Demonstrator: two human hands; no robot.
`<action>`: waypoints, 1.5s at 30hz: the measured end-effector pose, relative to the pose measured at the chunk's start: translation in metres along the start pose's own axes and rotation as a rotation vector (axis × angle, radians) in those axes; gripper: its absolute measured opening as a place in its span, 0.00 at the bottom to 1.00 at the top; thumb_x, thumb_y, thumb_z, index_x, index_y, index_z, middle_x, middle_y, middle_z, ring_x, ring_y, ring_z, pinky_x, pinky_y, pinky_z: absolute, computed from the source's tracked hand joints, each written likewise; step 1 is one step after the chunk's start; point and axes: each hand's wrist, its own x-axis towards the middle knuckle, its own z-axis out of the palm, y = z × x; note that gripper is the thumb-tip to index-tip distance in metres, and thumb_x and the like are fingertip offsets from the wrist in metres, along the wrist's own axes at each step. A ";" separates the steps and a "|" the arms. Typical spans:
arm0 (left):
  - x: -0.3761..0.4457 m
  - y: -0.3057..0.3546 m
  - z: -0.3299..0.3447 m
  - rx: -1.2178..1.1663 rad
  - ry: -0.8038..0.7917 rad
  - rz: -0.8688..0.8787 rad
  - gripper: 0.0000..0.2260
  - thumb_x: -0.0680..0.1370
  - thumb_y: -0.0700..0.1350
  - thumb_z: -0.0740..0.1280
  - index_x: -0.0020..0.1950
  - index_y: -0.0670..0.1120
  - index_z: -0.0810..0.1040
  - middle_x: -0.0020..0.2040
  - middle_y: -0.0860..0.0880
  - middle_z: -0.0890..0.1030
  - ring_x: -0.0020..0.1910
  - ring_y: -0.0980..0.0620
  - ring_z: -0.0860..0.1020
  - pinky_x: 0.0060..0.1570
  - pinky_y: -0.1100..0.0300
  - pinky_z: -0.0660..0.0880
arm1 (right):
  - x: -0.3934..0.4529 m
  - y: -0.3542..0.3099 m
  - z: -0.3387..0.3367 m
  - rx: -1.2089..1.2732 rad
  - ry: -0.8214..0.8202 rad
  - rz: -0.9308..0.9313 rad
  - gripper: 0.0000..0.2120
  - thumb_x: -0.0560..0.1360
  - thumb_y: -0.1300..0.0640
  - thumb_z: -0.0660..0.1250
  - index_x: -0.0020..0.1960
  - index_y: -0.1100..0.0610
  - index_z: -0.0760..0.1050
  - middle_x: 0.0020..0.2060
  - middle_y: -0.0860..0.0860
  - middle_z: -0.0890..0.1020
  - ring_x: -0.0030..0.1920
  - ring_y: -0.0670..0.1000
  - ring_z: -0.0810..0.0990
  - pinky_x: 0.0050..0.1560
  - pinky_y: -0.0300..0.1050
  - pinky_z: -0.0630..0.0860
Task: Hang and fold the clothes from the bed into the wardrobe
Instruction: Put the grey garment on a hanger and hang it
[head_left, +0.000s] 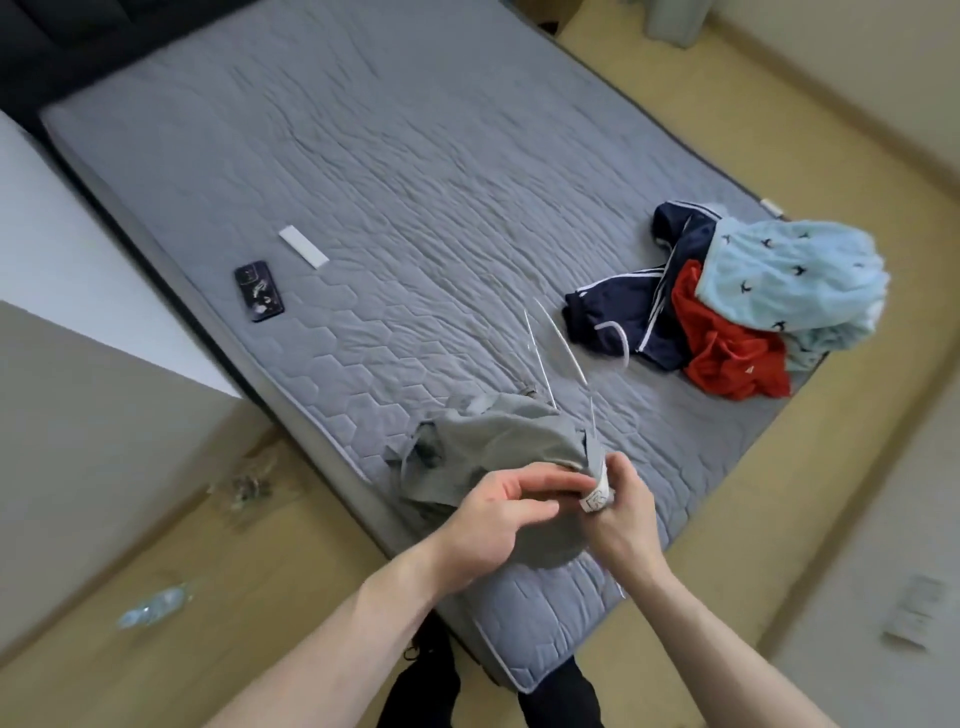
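A grey garment (488, 452) lies bunched at the near edge of the grey quilted mattress (395, 171). My left hand (498, 514) rests on it with fingers pinching the cloth near its neck. My right hand (623, 504) grips the garment's collar end, where a white label (597, 496) sticks out. A thin white hanger (556, 343) lies on the mattress just beyond the garment, partly under it. Further right sits a pile: navy track trousers with white stripes (634, 306), a red garment (727, 353) and a light blue patterned one (789, 280).
A dark phone (258, 291) and a white remote (304, 247) lie on the mattress at the left. A white cabinet side (62, 249) stands left of the bed. A plastic bottle (150, 610) and small clutter lie on the wooden floor.
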 end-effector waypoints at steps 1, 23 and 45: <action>-0.009 0.010 0.000 0.051 0.023 0.021 0.19 0.77 0.28 0.61 0.62 0.40 0.84 0.61 0.50 0.84 0.64 0.52 0.80 0.63 0.64 0.74 | -0.007 -0.014 -0.007 0.066 0.017 -0.016 0.09 0.71 0.61 0.71 0.45 0.48 0.76 0.40 0.45 0.84 0.40 0.42 0.80 0.39 0.39 0.75; -0.119 0.068 0.036 0.614 0.512 0.308 0.10 0.83 0.51 0.64 0.49 0.48 0.81 0.43 0.45 0.84 0.41 0.55 0.79 0.48 0.46 0.77 | -0.095 -0.105 -0.143 0.251 -0.013 0.160 0.19 0.77 0.69 0.54 0.50 0.57 0.83 0.26 0.51 0.72 0.23 0.46 0.66 0.27 0.35 0.61; -0.232 0.196 0.201 1.001 0.805 0.634 0.15 0.85 0.50 0.63 0.40 0.49 0.77 0.30 0.53 0.74 0.29 0.57 0.71 0.33 0.64 0.69 | -0.152 -0.159 -0.153 -0.036 -0.534 -0.555 0.30 0.61 0.36 0.81 0.59 0.43 0.77 0.56 0.33 0.79 0.48 0.36 0.81 0.48 0.31 0.75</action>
